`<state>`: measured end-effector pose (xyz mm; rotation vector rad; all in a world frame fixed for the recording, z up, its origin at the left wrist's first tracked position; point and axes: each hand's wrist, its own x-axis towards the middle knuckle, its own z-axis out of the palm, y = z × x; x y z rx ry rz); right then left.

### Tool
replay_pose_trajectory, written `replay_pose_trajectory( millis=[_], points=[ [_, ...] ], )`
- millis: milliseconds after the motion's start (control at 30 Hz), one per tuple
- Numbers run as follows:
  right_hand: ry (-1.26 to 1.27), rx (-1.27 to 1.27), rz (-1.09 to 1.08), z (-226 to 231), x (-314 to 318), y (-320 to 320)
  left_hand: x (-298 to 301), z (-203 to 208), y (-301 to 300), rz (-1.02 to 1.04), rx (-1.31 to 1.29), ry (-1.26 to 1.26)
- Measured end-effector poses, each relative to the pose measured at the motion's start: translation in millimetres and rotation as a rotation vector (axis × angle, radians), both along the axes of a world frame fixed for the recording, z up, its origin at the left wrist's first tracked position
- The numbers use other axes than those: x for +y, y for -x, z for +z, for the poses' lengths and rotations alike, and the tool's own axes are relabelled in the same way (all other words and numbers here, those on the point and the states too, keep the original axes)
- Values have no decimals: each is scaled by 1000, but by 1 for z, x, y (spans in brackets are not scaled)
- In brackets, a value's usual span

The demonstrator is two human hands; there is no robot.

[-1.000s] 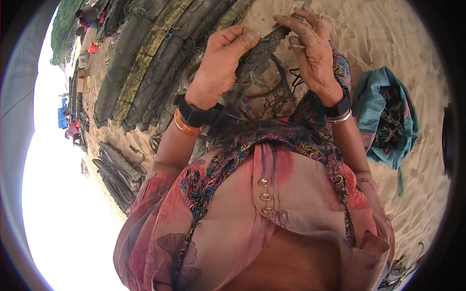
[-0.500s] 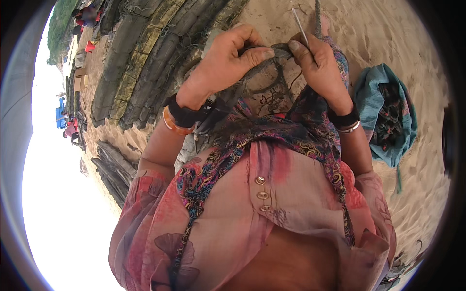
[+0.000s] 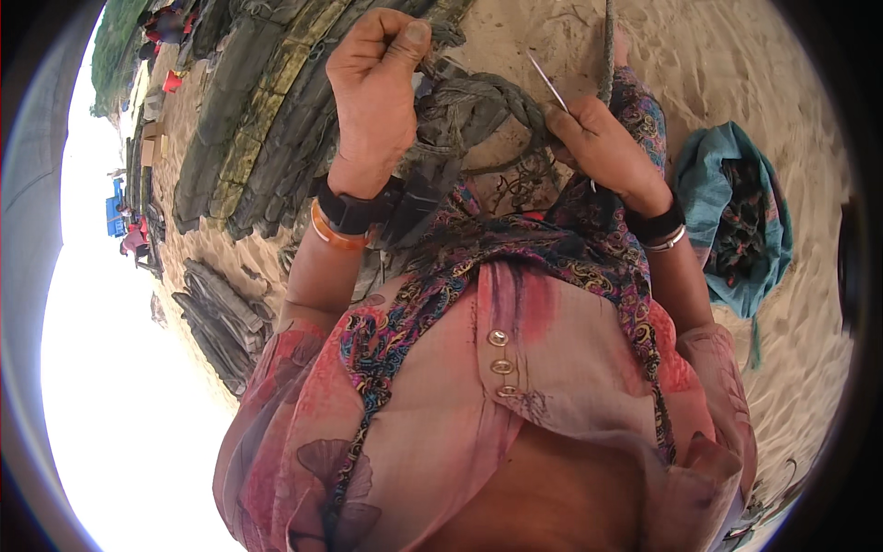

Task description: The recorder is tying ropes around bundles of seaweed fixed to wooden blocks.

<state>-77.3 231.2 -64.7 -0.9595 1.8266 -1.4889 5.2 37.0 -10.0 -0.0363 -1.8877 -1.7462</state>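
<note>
My left hand [image 3: 375, 106] is raised, closed with the thumb on top, around a dark grey-green rope [image 3: 501, 87]. A frayed end of that rope sticks out beside the thumb. From there the rope sags and twists across to my right hand [image 3: 609, 152], whose fingers are closed. A thin, pointed, pale metal tool [image 3: 549, 83] passes through the right hand, tip slanting up and left; its exact kind does not show. Tangled dark netting [image 3: 460, 120] hangs below the rope, above my lap. Part of the rope is hidden behind the right fingers.
Long bundled net cages [image 3: 267, 110] lie stacked on the sand at upper left. A blue-green sack [image 3: 694, 198] holding dark pieces stands to my right. Another taut rope [image 3: 607, 55] runs up near my foot. More bundles [image 3: 216, 317] lie at left; people are far off.
My left hand has moved up and left, away from the right hand, drawing the rope wider between them. My right hand has dropped slightly, with the pointed tool tilting further left.
</note>
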Motion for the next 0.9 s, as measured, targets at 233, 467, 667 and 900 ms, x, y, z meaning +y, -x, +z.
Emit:
replay_pose_trajectory(
  millis=[233,467,667,900],
  points=[
    [8,127,-216,-24,1,18,-9,3,-2,-161,-194,-237],
    [180,48,-290,-39,2,12,-1,5,-18,-42,-339,617],
    [261,156,-365,-45,0,12,0,-1,-28,-98,-250,813],
    [231,222,-309,-20,-5,-34,3,-10,-27,-25,-203,888]
  ],
)
